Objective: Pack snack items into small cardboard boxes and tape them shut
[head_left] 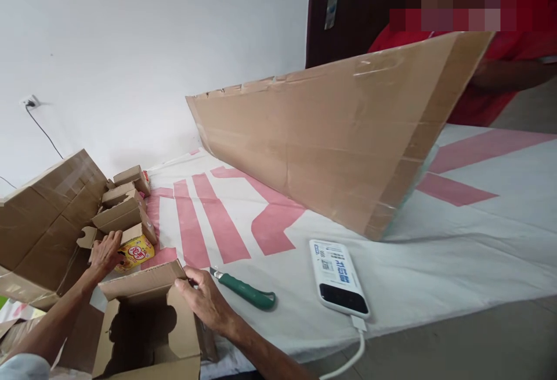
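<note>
The right hand [206, 301] pinches a flap of the open carton [148, 325] at the counter [456, 241] edge. The left hand [105, 252] lies on a yellow packet [137, 251] with unreadable red lettering; its grip cannot be told. A green-handled knife [246, 292] lies nearby.

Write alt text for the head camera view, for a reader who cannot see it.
A person's left hand rests on a small yellow-labelled pack while the right hand holds a flap of an open cardboard box. A green-handled knife and a white power bank lie on the white-and-pink cloth; behind, a large flat carton stands tilted before a person in red.
</note>
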Available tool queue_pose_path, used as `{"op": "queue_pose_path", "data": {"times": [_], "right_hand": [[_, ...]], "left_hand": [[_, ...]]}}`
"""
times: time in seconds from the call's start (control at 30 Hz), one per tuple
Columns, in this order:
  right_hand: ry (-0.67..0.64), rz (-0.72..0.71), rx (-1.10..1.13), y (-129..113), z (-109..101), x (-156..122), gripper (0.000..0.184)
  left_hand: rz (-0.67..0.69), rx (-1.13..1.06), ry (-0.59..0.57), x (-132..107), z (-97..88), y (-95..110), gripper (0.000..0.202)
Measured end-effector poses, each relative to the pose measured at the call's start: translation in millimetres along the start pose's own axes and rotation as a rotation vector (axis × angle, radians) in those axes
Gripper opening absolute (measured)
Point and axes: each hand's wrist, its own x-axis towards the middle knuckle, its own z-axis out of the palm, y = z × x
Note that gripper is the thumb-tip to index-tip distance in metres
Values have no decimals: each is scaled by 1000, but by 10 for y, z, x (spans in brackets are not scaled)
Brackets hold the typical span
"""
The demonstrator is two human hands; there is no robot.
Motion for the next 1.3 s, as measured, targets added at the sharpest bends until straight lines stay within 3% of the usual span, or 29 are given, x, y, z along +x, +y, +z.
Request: {"op": "queue_pose_path", "data": {"times": [0.43, 0.7, 0.9, 1.0, 1.17, 1.3], "right_hand": [[5, 20, 18, -23, -61, 109, 32], [33, 59, -17, 68, -87, 172, 31], [67, 43, -52, 177, -91, 247, 36], [60, 38, -51, 208, -91, 276, 38], [71, 32, -74, 243, -95, 308, 44], [75, 32, -86, 265, -103, 312, 47]], "left_hand": [[-31, 4, 43, 589, 25, -33, 42], [-30, -23, 36, 764, 89, -98, 55], [-24, -81, 29, 626, 42, -222, 93], [-24, -112, 69, 505, -94, -286, 97], [-2, -174, 181, 111, -405, -404, 67], [124, -453, 304, -445, -522, -362, 32]]}}
